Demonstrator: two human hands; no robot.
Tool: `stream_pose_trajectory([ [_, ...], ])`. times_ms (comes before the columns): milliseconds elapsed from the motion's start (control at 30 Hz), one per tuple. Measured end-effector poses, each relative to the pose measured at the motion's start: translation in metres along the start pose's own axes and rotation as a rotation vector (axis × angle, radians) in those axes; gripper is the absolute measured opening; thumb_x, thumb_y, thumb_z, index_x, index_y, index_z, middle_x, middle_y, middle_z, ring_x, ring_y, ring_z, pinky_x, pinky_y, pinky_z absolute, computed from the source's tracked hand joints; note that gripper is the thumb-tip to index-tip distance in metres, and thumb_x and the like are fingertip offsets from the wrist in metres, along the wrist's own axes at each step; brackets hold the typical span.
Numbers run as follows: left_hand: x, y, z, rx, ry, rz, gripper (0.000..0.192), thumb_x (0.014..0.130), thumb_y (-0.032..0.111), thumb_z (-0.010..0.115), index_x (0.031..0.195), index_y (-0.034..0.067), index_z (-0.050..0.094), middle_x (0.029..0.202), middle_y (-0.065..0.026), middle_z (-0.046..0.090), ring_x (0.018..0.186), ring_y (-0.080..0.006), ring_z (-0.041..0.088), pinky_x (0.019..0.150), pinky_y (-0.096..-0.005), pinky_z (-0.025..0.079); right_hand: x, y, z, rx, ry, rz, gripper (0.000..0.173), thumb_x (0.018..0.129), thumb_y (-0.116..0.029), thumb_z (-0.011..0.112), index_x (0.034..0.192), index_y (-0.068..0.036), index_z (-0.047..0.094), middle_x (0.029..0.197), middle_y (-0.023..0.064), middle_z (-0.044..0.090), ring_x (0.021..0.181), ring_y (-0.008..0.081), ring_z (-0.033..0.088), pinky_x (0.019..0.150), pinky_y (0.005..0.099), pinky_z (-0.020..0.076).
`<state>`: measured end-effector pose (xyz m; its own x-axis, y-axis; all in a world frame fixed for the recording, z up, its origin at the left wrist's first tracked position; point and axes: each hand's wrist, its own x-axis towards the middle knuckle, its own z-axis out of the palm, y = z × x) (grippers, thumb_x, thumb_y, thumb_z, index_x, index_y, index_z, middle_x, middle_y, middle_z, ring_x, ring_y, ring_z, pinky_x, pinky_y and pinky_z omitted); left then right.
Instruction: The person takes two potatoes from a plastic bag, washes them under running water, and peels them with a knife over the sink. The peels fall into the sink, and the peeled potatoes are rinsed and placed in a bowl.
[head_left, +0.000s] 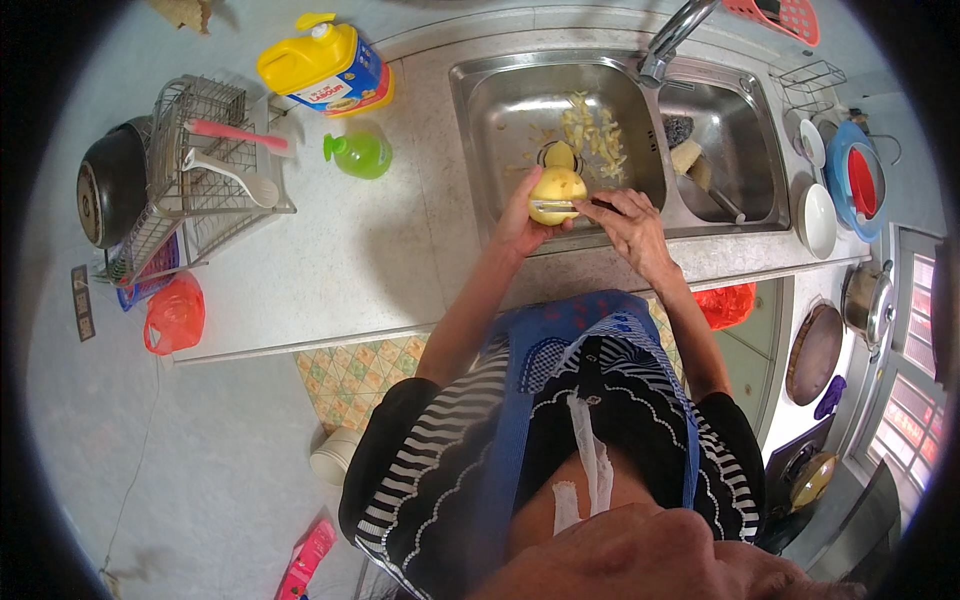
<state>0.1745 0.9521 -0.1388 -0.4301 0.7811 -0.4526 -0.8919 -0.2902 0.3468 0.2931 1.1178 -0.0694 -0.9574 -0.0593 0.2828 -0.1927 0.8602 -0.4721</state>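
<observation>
My left hand (519, 219) holds a pale yellow potato (561, 184) above the front of the large sink basin (496, 97). A peeler (556, 205) lies across the potato's lower side, its handle in my right hand (631, 225). Beyond the potato, another pale yellow piece (559, 154) shows over the drain, partly hidden by the one I hold. Thin yellow peelings (592, 135) are scattered over the basin floor.
A chrome faucet (661, 56) hangs over the divider. The smaller basin (720, 105) holds a scouring pad (678, 130) and a handled tool (721, 196). On the left counter stand a green pump bottle (364, 155), a yellow detergent jug (330, 71) and a wire dish rack (202, 112).
</observation>
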Motion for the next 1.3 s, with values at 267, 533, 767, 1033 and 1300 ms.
stream_pose_trajectory([
  [267, -0.001, -0.002, -0.003, 0.036, -0.088, 0.000, 0.051, 0.099, 0.049, 0.037, 0.131, 0.010, 0.048, 0.121, -0.0117, 0.060, 0.102, -0.0337, 0.063, 0.064, -0.0325, 0.052, -0.001, 0.025, 0.001, 0.186, 0.026, 0.135, 0.040, 0.081, -0.007, 0.059, 0.120, -0.015, 0.066, 0.105, 0.0129, 0.066, 0.095, 0.0302, 0.062, 0.086, 0.0374, 0.0470],
  [533, -0.001, -0.007, -0.009, 0.145, -0.132, -0.017, 0.051, 0.102, 0.046, 0.031, 0.131, 0.008, 0.047, 0.123, -0.0125, 0.059, 0.104, -0.0317, 0.064, 0.065, -0.0336, 0.055, 0.001, 0.012, 0.002, 0.043, 0.050, 0.057, 0.040, 0.082, -0.002, 0.058, 0.120, -0.012, 0.065, 0.099, 0.0126, 0.066, 0.089, 0.0320, 0.062, 0.081, 0.0397, 0.0498],
  [767, 0.006, -0.011, -0.013, 0.031, -0.127, 0.006, 0.048, 0.102, 0.042, 0.034, 0.131, 0.006, 0.047, 0.124, -0.0135, 0.059, 0.105, -0.0345, 0.063, 0.065, -0.0359, 0.057, -0.002, 0.028, 0.013, 0.220, 0.070, 0.227, 0.039, 0.083, -0.003, 0.058, 0.119, -0.016, 0.065, 0.094, 0.0139, 0.065, 0.082, 0.0338, 0.062, 0.073, 0.0398, 0.0513],
  [1033, -0.003, 0.000, 0.001, 0.170, -0.193, 0.152, 0.049, 0.102, 0.043, 0.035, 0.130, 0.005, 0.049, 0.124, -0.0153, 0.059, 0.108, -0.0363, 0.062, 0.068, -0.0364, 0.055, -0.017, 0.042, 0.037, 0.133, 0.173, 0.399, 0.034, 0.088, 0.001, 0.054, 0.117, -0.013, 0.066, 0.094, 0.0143, 0.064, 0.074, 0.0325, 0.063, 0.067, 0.0369, 0.0515],
  [1300, -0.006, 0.008, 0.007, 0.112, -0.084, 0.138, 0.053, 0.099, 0.049, 0.040, 0.128, 0.006, 0.050, 0.117, -0.0110, 0.062, 0.100, -0.0240, 0.064, 0.068, -0.0367, 0.057, -0.001, -0.005, -0.004, 0.016, 0.109, 0.050, 0.042, 0.077, 0.002, 0.062, 0.116, -0.014, 0.068, 0.104, 0.0091, 0.066, 0.093, 0.0282, 0.061, 0.082, 0.0374, 0.0453],
])
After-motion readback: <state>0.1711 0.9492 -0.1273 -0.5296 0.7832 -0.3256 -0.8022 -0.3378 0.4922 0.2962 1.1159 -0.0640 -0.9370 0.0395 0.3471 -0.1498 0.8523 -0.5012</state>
